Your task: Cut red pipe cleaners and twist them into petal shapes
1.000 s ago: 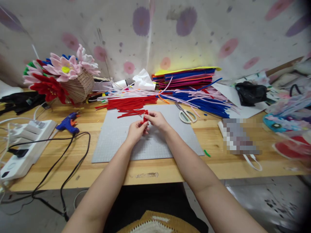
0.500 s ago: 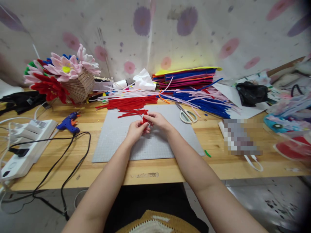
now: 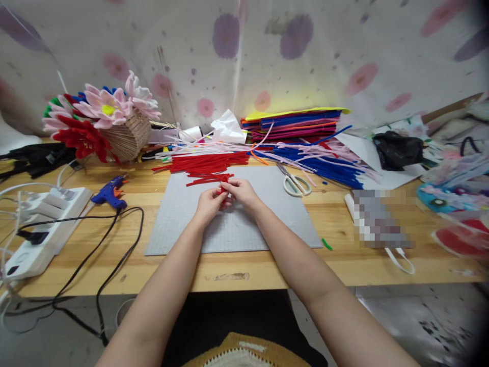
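Note:
Both hands meet over the grey cutting mat [image 3: 179, 229], near its far edge. My left hand [image 3: 210, 204] is closed on a small bent piece of red pipe cleaner [image 3: 223, 188]. From the other side my right hand [image 3: 241, 191] pinches the same red piece, and fingers hide most of it. Just beyond the hands, a few red pipe cleaners [image 3: 200, 179] lie on the mat's far edge, with a thicker pile of red pipe cleaners [image 3: 208, 163] behind them. To the right, scissors [image 3: 295, 183] with pale handles rest partly on the mat.
Blue pipe cleaners [image 3: 340, 171] and bundled coloured stems [image 3: 294, 125] lie at the back. A basket of fuzzy flowers [image 3: 126, 135] stands back left. At left are a blue glue gun [image 3: 110, 192], a power strip [image 3: 49, 229] and loose black cables [image 3: 122, 255]. A blurred-out device [image 3: 378, 219] lies right.
Both hands have shifted slightly left together, still gripping the red piece. The view has moved a little; the things on the table lie as before.

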A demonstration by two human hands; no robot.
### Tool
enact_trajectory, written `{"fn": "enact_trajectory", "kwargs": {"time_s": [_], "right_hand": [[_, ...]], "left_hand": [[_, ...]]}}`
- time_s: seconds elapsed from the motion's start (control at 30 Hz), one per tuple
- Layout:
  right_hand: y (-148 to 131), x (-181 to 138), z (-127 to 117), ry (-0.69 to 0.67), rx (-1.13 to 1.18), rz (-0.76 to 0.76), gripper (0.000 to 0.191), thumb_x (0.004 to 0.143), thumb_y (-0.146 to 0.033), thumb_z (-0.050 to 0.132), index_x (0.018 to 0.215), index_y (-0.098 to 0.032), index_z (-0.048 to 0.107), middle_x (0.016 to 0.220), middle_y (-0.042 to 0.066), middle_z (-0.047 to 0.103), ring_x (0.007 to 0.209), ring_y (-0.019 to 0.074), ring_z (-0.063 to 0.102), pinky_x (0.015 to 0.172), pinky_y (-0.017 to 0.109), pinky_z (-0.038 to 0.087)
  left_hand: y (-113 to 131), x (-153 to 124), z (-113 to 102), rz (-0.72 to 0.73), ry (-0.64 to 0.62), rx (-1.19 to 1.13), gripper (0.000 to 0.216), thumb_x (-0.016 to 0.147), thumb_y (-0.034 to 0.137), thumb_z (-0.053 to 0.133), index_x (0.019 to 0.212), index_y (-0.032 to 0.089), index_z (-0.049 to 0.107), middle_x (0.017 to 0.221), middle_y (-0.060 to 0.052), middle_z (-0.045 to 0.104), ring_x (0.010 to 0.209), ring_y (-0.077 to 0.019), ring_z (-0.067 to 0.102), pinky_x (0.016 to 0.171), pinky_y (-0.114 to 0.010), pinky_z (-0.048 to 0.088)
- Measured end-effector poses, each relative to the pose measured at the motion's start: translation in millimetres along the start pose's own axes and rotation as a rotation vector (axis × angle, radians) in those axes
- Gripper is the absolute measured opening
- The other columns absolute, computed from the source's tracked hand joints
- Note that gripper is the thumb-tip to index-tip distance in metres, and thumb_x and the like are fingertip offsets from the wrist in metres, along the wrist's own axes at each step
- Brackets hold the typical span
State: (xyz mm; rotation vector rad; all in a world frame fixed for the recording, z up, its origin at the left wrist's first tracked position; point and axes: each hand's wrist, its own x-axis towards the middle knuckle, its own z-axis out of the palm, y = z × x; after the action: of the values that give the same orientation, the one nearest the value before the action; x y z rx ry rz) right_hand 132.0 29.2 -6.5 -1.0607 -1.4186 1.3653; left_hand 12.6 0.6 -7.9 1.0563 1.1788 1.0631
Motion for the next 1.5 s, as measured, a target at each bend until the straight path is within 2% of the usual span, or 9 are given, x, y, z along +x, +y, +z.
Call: {"fn": "enact_trajectory", "kwargs": {"time_s": [0.13, 0.33, 0.47, 0.6, 0.7, 0.83, 1.0, 1.2, 1.5], "right_hand": [[-1, -3, 1, -0.099, 0.057, 0.04, 0.031, 0.061, -0.041, 0.064, 0.073, -0.013, 0.063, 0.058, -0.002, 0.055, 0.048, 0.0063, 0.043, 0.045, 0.02, 0.029], [1, -3, 3, 0.054, 0.061, 0.044, 0.028, 0.059, -0.039, 0.064, 0.068, -0.012, 0.062, 0.056, -0.002, 0.055, 0.046, 0.0057, 0.04, 0.046, 0.021, 0.03], [8, 1, 7, 0.12, -0.021, 0.009, 0.028, 0.061, -0.041, 0.062, 0.069, -0.014, 0.062, 0.059, -0.001, 0.056, 0.049, 0.0077, 0.042, 0.047, 0.021, 0.032], [12, 3, 13, 0.167, -0.134, -0.084, 0.021, 0.067, -0.038, 0.056, 0.069, -0.017, 0.06, 0.065, 0.0, 0.058, 0.057, 0.0107, 0.049, 0.055, 0.023, 0.038], [10, 2, 15, 0.216, -0.241, -0.149, 0.019, 0.07, -0.036, 0.053, 0.066, -0.019, 0.057, 0.062, -0.001, 0.056, 0.061, 0.0116, 0.049, 0.059, 0.023, 0.039], [7, 3, 15, 0.251, -0.257, -0.179, 0.019, 0.071, -0.036, 0.052, 0.067, -0.018, 0.056, 0.063, -0.001, 0.055, 0.061, 0.0117, 0.049, 0.06, 0.023, 0.039], [4, 5, 12, 0.184, -0.151, -0.134, 0.016, 0.069, -0.032, 0.054, 0.065, -0.016, 0.055, 0.062, 0.0, 0.055, 0.058, 0.0111, 0.049, 0.06, 0.024, 0.039], [2, 7, 8, 0.119, -0.078, -0.102, 0.014, 0.066, -0.03, 0.058, 0.067, -0.016, 0.057, 0.064, 0.0, 0.057, 0.059, 0.0105, 0.05, 0.061, 0.024, 0.04], [5, 11, 4, 0.181, -0.188, -0.188, 0.013, 0.066, -0.03, 0.06, 0.063, -0.017, 0.06, 0.07, 0.001, 0.055, 0.07, 0.0129, 0.05, 0.07, 0.027, 0.041]], "left_hand": [[-1, 1, -3, 0.0, -0.01, 0.009, 0.032, 0.058, 0.04, 0.069, 0.069, 0.012, 0.059, 0.06, -0.005, 0.065, 0.049, -0.0114, 0.059, 0.047, -0.021, 0.043], [-2, 3, -6, -0.001, 0.008, -0.017, 0.032, 0.057, 0.031, 0.07, 0.078, 0.016, 0.053, 0.068, -0.002, 0.065, 0.057, -0.0132, 0.061, 0.051, -0.023, 0.045], [-8, 7, -9, 0.208, 0.162, 0.158, 0.018, 0.065, 0.027, 0.063, 0.07, 0.017, 0.049, 0.074, -0.002, 0.063, 0.061, -0.0117, 0.058, 0.059, -0.026, 0.047], [-9, 5, -11, 0.481, 0.342, 0.456, 0.009, 0.066, 0.021, 0.06, 0.064, 0.017, 0.053, 0.092, -0.005, 0.057, 0.085, -0.0144, 0.055, 0.073, -0.027, 0.045], [-6, 1, -9, 0.566, 0.391, 0.507, 0.006, 0.069, 0.021, 0.059, 0.067, 0.018, 0.053, 0.088, -0.004, 0.055, 0.088, -0.0154, 0.053, 0.072, -0.027, 0.045], [-6, -2, -5, 0.548, 0.406, 0.489, 0.007, 0.073, 0.024, 0.056, 0.069, 0.019, 0.053, 0.08, -0.002, 0.058, 0.081, -0.0143, 0.054, 0.076, -0.027, 0.043], [-6, -4, -3, 0.459, 0.389, 0.487, 0.009, 0.074, 0.028, 0.055, 0.072, 0.019, 0.053, 0.078, -0.001, 0.06, 0.073, -0.0137, 0.055, 0.071, -0.027, 0.042], [-5, -6, -2, 0.521, 0.411, 0.577, 0.008, 0.076, 0.027, 0.052, 0.074, 0.019, 0.052, 0.082, -0.004, 0.06, 0.079, -0.016, 0.055, 0.071, -0.028, 0.042], [-4, -6, 1, 0.549, 0.434, 0.583, 0.007, 0.076, 0.025, 0.052, 0.072, 0.02, 0.049, 0.082, -0.005, 0.06, 0.082, -0.0171, 0.054, 0.074, -0.03, 0.042]]}}
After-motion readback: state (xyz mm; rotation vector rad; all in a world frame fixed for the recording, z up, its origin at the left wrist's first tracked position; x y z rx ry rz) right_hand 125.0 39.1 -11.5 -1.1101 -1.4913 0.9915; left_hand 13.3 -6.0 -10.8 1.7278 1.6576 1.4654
